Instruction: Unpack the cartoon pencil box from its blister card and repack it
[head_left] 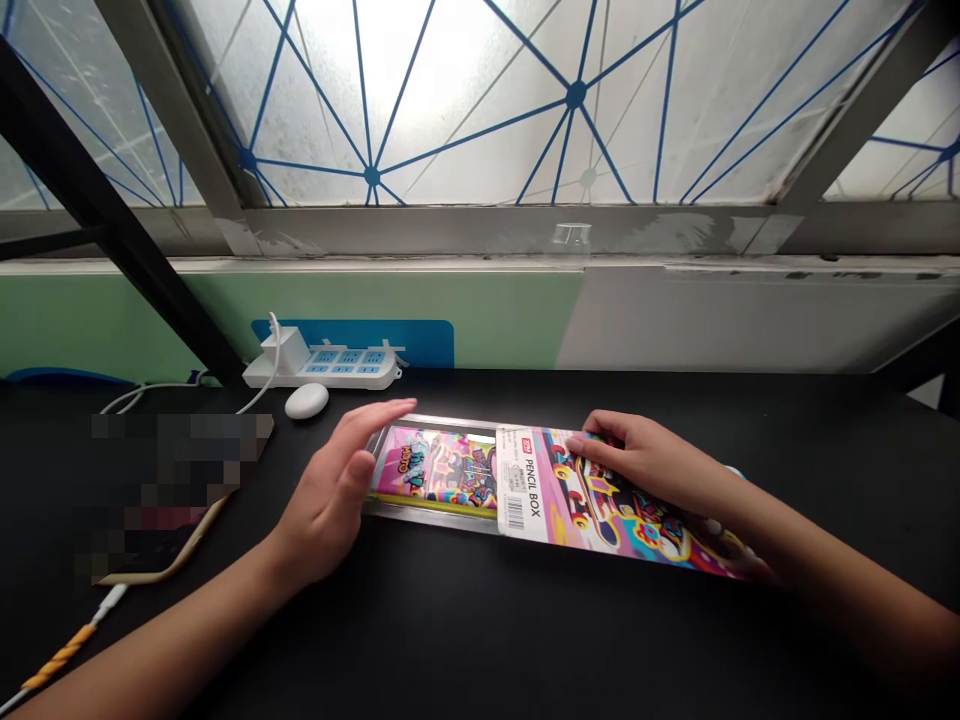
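Observation:
A colourful cardboard sleeve point(577, 490) printed "PENCIL BOX" lies on the black table. Out of its left end sticks a pink, patterned pencil box point(442, 465) in a clear plastic tray point(450, 518). My right hand point(622, 440) grips the sleeve by its far edge, thumb on top and fingers curled behind. At the tray's left end is my left hand point(337, 490), its palm side against or close beside that end. Its fingers are stretched out and hold nothing. The sleeve's right end is partly hidden under my right forearm.
A white power strip point(337, 368) with a plugged-in adapter stands against the wall at the back. Near it sits a white rounded case point(307, 401). To the left lies a blurred-out device point(180, 500) with a charging cable point(60, 655). A black slanted post point(120, 220) rises at left.

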